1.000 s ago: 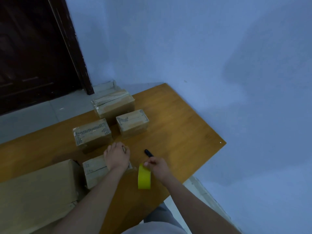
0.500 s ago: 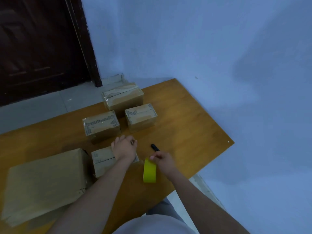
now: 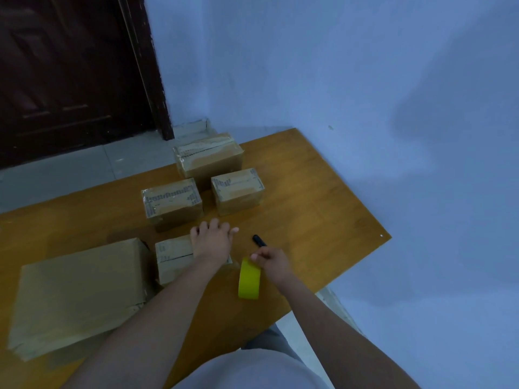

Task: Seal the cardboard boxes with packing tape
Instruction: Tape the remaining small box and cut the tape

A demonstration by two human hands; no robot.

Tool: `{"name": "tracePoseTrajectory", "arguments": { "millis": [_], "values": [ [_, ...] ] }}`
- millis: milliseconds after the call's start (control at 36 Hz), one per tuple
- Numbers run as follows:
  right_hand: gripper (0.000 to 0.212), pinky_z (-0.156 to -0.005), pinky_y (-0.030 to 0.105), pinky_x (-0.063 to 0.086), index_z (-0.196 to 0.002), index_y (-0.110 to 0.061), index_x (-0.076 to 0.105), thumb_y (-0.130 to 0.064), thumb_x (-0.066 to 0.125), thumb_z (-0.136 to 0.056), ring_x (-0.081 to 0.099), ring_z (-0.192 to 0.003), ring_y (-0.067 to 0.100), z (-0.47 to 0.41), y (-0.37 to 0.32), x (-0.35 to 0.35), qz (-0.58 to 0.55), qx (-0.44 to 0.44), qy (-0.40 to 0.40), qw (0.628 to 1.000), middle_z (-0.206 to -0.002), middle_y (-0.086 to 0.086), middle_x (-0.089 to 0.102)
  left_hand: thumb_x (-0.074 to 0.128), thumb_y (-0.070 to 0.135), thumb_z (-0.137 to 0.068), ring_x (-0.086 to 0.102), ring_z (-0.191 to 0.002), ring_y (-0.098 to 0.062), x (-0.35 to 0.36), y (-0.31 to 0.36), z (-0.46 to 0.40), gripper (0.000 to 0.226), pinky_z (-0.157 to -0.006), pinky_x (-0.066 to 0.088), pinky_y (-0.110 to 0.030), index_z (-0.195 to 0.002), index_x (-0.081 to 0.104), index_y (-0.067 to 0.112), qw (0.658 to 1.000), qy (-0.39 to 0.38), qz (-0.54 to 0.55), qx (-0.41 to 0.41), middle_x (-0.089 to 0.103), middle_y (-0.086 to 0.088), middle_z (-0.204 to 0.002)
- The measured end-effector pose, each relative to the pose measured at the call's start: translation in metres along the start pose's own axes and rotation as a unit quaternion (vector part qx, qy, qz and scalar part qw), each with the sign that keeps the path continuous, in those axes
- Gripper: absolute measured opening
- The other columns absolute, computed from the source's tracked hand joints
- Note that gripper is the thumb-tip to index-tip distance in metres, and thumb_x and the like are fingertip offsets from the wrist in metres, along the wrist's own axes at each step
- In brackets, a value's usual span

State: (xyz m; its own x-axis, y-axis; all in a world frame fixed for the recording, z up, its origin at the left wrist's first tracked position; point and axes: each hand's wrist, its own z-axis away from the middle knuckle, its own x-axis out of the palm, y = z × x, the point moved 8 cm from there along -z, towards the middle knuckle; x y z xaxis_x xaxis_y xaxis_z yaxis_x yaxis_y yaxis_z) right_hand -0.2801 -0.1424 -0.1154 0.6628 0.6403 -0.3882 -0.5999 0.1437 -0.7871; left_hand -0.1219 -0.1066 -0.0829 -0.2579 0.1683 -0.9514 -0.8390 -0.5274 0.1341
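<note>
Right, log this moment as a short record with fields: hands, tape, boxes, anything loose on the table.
left hand: left hand flat on top of the small box nearest the person
right hand: right hand holds the yellow tape roll at its top edge
tape roll: on edge, upright, right of the small box
other boxes: large box at left; three taped boxes farther back
loose item: black marker on the wooden table, beyond the right hand

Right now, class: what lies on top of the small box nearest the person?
The left hand lies flat on the small box, covering its right part. A dark seam shows on the bare left part; whether tape sits beneath the hand is hidden.
</note>
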Motion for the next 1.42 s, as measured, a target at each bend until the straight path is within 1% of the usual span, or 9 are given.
{"name": "tracePoseTrajectory", "arguments": {
  "millis": [111, 278, 361, 528, 778, 889, 1000, 1194, 1417],
  "values": [
    [0.015, -0.065, 0.025, 0.038, -0.083, -0.007, 0.065, -0.019, 0.061, -0.091, 0.049, -0.07, 0.01, 0.0, 0.001, -0.007, -0.036, 0.01, 0.01, 0.999, -0.074, 0.001, 0.056, 0.016, 0.043, -0.104, 0.028, -0.131, -0.028, -0.001, -0.001, 0.0, 0.043, -0.108, 0.019, -0.045, -0.136, 0.042, 0.032, 0.998, -0.056, 0.008, 0.031, 0.036, -0.004, -0.142],
    [0.013, -0.075, 0.034, 0.043, -0.075, -0.019, 0.065, -0.019, 0.065, -0.088, 0.056, -0.079, 0.017, -0.006, 0.006, -0.019, -0.06, 0.018, 0.042, 0.997, -0.075, -0.004, 0.059, 0.037, 0.029, -0.099, 0.025, -0.134, -0.02, -0.033, 0.004, 0.021, 0.036, -0.108, 0.016, -0.039, -0.133, 0.049, 0.032, 0.984, 0.08, 0.033, 0.159, 0.038, 0.003, -0.141],
    [0.022, -0.069, 0.031, 0.041, -0.068, -0.02, 0.062, -0.018, 0.064, -0.089, 0.054, -0.076, 0.017, -0.003, 0.005, -0.02, -0.065, 0.013, 0.045, 0.997, -0.07, -0.004, 0.057, 0.045, 0.029, -0.095, 0.028, -0.131, -0.018, -0.025, 0.008, 0.036, 0.03, -0.103, 0.024, -0.036, -0.12, 0.06, 0.025, 0.97, 0.026, 0.02, 0.239, 0.04, 0.001, -0.137],
    [0.019, -0.085, 0.047, 0.049, -0.071, -0.015, 0.062, -0.018, 0.063, -0.09, 0.058, -0.084, 0.023, 0.003, 0.01, -0.013, -0.092, 0.024, 0.042, 0.995, -0.077, 0.003, 0.06, 0.052, 0.039, -0.091, 0.008, -0.142, -0.027, -0.004, 0.001, 0.049, 0.038, -0.114, 0.01, -0.044, -0.126, 0.055, 0.026, 0.961, -0.027, -0.05, 0.271, 0.026, -0.003, -0.148],
    [0.021, -0.089, 0.049, 0.048, -0.07, -0.016, 0.063, -0.019, 0.063, -0.09, 0.06, -0.087, 0.025, 0.008, 0.015, -0.006, -0.088, 0.025, 0.03, 0.995, -0.077, 0.004, 0.062, 0.052, 0.028, -0.093, 0.022, -0.136, -0.034, 0.004, 0.012, 0.056, 0.031, -0.113, 0.02, -0.048, -0.124, 0.053, 0.021, 0.975, 0.043, -0.072, 0.206, 0.032, -0.011, -0.148],
    [0.021, -0.088, 0.049, 0.048, -0.069, -0.015, 0.061, -0.018, 0.063, -0.09, 0.057, -0.082, 0.023, 0.008, 0.016, -0.007, -0.092, 0.027, 0.03, 0.995, -0.076, 0.006, 0.059, 0.08, 0.023, -0.07, 0.05, -0.106, -0.035, 0.001, 0.013, 0.056, 0.023, -0.087, 0.047, -0.048, -0.09, 0.069, 0.02, 0.981, 0.079, -0.05, 0.167, 0.061, -0.011, -0.115],
    [0.021, -0.082, 0.041, 0.047, -0.069, -0.015, 0.061, -0.016, 0.062, -0.09, 0.054, -0.082, 0.022, 0.009, 0.017, -0.007, -0.096, 0.033, 0.028, 0.994, -0.075, 0.006, 0.058, 0.083, 0.017, -0.064, 0.055, -0.095, -0.034, 0.004, 0.012, 0.054, 0.021, -0.078, 0.051, -0.045, -0.08, 0.068, 0.018, 0.982, 0.108, -0.01, 0.152, 0.066, -0.009, -0.102],
    [0.021, -0.079, 0.039, 0.045, -0.068, -0.016, 0.061, -0.018, 0.063, -0.089, 0.053, -0.078, 0.021, 0.012, 0.017, -0.009, -0.081, 0.033, 0.027, 0.996, -0.074, 0.005, 0.056, 0.042, 0.024, -0.097, 0.033, -0.127, -0.022, 0.003, 0.014, 0.052, 0.034, -0.107, 0.025, -0.033, -0.13, 0.047, 0.016, 0.984, 0.118, 0.053, 0.124, 0.043, 0.001, -0.138],
    [0.023, -0.089, 0.049, 0.048, -0.066, -0.02, 0.062, -0.019, 0.063, -0.089, 0.057, -0.082, 0.022, 0.016, 0.013, -0.009, -0.05, 0.032, 0.019, 0.998, -0.077, 0.005, 0.06, 0.048, 0.014, -0.091, 0.036, -0.116, -0.018, 0.0, 0.009, 0.047, 0.03, -0.097, 0.029, -0.027, -0.119, 0.054, 0.023, 0.977, 0.13, 0.167, 0.039, 0.051, 0.006, -0.125]
  ]
}}
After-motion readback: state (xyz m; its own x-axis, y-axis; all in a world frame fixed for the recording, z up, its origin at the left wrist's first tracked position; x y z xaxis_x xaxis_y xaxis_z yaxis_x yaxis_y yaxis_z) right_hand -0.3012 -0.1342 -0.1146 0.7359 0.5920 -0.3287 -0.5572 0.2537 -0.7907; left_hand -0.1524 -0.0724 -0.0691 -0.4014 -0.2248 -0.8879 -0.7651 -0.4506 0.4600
